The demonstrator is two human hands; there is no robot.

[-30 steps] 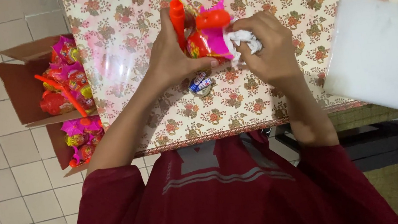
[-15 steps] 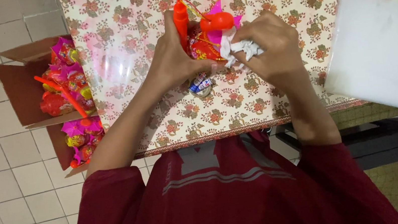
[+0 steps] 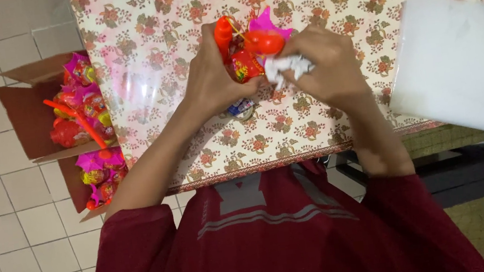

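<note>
Orange and pink toy bundle [image 3: 250,52] gripped by closed left hand [image 3: 210,75] over the middle of the floral-covered table [image 3: 178,14], crumpled white wrap [image 3: 286,66] pinched by closed right hand [image 3: 326,67], stack of clear bags [image 3: 461,66] at the right edge, cardboard box [image 3: 27,116] of similar toys beside the left edge.

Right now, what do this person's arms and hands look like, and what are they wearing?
Both hands, the left hand and the right hand, are bare: no gloves, and no rings or watch that I can see. The forearms are uncovered too. The person wears a dark red top with short sleeves ending near the elbows, and a pale grey printed design with curved stripes across its chest.
</note>
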